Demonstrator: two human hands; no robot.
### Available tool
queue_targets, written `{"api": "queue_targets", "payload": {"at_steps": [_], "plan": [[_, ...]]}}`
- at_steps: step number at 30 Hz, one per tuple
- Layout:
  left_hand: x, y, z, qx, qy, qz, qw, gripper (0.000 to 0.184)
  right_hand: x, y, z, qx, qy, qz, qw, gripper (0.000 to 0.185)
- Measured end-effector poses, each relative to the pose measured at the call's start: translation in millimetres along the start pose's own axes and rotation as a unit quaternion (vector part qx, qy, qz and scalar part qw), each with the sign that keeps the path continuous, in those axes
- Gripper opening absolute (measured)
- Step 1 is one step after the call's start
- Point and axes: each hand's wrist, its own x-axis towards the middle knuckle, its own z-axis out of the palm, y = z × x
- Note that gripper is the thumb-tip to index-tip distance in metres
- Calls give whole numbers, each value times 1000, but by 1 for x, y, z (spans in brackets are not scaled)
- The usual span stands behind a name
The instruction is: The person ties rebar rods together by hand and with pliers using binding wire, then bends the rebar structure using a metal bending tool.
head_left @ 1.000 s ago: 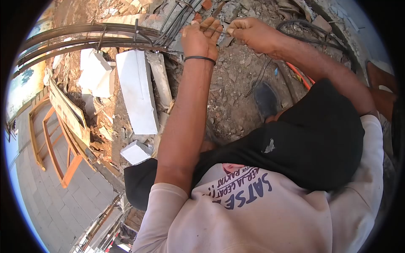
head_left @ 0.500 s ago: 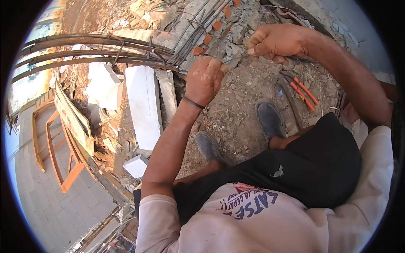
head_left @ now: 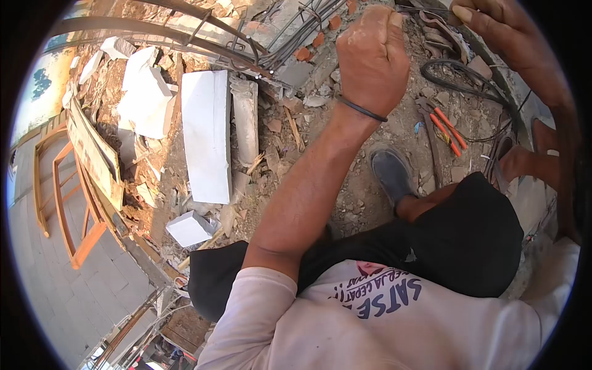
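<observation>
My left hand (head_left: 373, 58), a dark band round its wrist, is closed in a fist at the top centre. At the upper right edge my right hand (head_left: 499, 24) pinches with thumb and forefinger. A thin dark wire (head_left: 425, 9) runs between the two hands, and both grip it; its ends are hidden. Below them, on the dirt, lies a pair of pincers (head_left: 448, 131) with orange handles. A loop of dark wire (head_left: 462, 63) rests on the ground under my right hand.
Steel rebar (head_left: 203, 28) crosses the upper left. A long white block (head_left: 206, 137) and broken white pieces (head_left: 147, 98) lie among rubble. Wooden frames (head_left: 77, 203) lean at left. Another person's foot (head_left: 517, 163) shows at right, near my shoe (head_left: 391, 172).
Both hands have moved up and to the right, and they are further apart with the wire stretched between them. The view has shifted; the wire loop on the ground now shows.
</observation>
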Motion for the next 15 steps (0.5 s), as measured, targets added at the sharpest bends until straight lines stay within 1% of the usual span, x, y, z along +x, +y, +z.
{"api": "queue_targets", "payload": {"at_steps": [1, 2, 3, 4, 6, 7, 9, 10, 11, 12, 13, 14, 15], "plan": [[-11, -17, 5, 12, 28, 9, 999, 26, 27, 40, 19, 31, -9, -131, 991, 23], [-20, -35, 10, 25, 59, 22, 998, 16, 55, 71, 57, 39, 32, -214, 975, 25], [-33, -52, 10, 32, 42, -29, 998, 18, 83, 103, 95, 41, 74, -296, 952, 27], [-44, -72, 6, 41, 26, -78, 996, 20, 100, 113, 130, 22, 163, -328, 930, 30], [-67, -114, -8, 118, 6, -36, 992, 20, 123, 116, 174, 85, 88, -244, 962, 31], [-74, -127, -18, 123, -3, -41, 992, 20, 136, 117, 196, 119, 82, -243, 959, 29], [-84, -140, -37, 253, -42, -136, 957, 25, 144, 113, 238, 162, 72, -236, 955, 29], [-84, -143, -40, 257, -47, -135, 956, 25, 144, 109, 252, 186, 37, -225, 956, 30], [-81, -145, -42, 263, -37, -166, 950, 25, 149, 106, 259, 207, 4, -217, 954, 31], [-79, -152, -44, 269, -25, -197, 943, 25, 156, 101, 258, 210, 6, -219, 953, 31], [-77, -160, -45, 273, -26, -198, 941, 25, 161, 97, 259, 217, 33, -215, 952, 30], [-75, -170, -45, 267, -10, -158, 951, 26, 166, 95, 260, 223, 59, -211, 950, 30], [-74, -177, -44, 259, 6, -119, 958, 27, 172, 97, 263, 226, 56, -210, 949, 30]]}}
